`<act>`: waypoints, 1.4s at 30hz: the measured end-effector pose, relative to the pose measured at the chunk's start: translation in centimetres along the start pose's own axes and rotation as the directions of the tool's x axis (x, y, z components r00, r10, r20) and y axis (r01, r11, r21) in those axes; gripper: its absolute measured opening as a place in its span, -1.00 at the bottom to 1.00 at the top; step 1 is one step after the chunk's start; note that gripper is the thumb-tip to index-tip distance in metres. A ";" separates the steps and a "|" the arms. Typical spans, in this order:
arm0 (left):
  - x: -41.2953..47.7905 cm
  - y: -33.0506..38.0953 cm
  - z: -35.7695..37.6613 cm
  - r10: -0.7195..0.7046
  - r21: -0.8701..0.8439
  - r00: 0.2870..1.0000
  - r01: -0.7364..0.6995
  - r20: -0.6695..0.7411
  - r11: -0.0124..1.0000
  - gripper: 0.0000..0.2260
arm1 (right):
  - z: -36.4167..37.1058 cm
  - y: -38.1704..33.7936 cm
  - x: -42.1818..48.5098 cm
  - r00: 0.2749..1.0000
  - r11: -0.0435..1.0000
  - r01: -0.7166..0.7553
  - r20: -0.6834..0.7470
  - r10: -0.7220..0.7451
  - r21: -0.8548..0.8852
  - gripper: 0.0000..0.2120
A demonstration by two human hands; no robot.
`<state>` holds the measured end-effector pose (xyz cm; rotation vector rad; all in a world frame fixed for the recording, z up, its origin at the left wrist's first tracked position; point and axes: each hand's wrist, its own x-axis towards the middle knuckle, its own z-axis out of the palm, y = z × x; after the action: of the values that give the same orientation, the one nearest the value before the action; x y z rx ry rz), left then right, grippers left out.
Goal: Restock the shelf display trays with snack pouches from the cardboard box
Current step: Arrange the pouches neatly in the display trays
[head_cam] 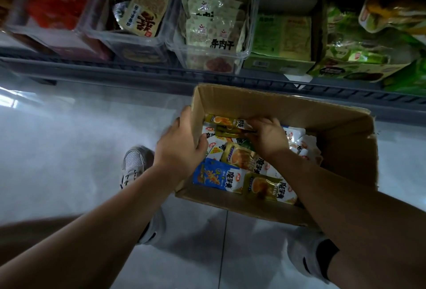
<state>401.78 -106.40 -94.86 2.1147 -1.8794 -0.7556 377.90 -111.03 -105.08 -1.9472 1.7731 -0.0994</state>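
Clutching cardboard box (276, 104) with left hand (182, 143), pinching likely light, floppy snack pouch (222, 123) by its edge with right hand (267, 135).

Bare forearms (115, 226); grey-white mesh sneakers (134, 162), white laces (129, 177); black sock (327, 256) at right ankle.

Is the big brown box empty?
No, the cardboard box has lots of snack pouches inside, and the right hand pinches an olive pouch.
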 end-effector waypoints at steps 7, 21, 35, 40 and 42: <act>-0.2 -0.1 -0.2 0.006 -0.027 1.000 -0.005 0.012 1.000 -0.42 | -1.4 0.6 -0.6 0.998 0.997 -0.041 -0.043 0.044 0.073 -0.77; -0.5 2.5 -2.8 0.054 -0.160 0.998 -0.055 -0.014 0.985 -0.38 | -11.8 -5.1 -6.4 0.986 0.690 -0.032 -0.088 0.138 0.723 -0.81; 0.7 0.7 -4.3 -0.189 -0.657 0.979 0.195 0.081 0.729 -0.86 | -5.7 -0.9 -2.9 0.918 0.845 -0.397 0.153 0.367 0.359 -0.81; 0.9 0.5 -3.4 -0.189 -0.725 0.977 0.203 0.102 0.658 -0.85 | -2.1 0.2 -1.4 0.798 0.690 -0.585 0.148 0.584 0.427 -0.62; 1.0 0.3 -3.3 -0.196 -0.733 0.975 0.211 0.108 0.647 -0.84 | -1.5 0.2 -0.4 0.758 0.623 -0.621 0.162 0.631 0.476 -0.67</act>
<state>403.22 -108.02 -92.11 1.7526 -1.0238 -1.3191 377.12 -111.07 -103.71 -0.8850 2.0785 -0.3077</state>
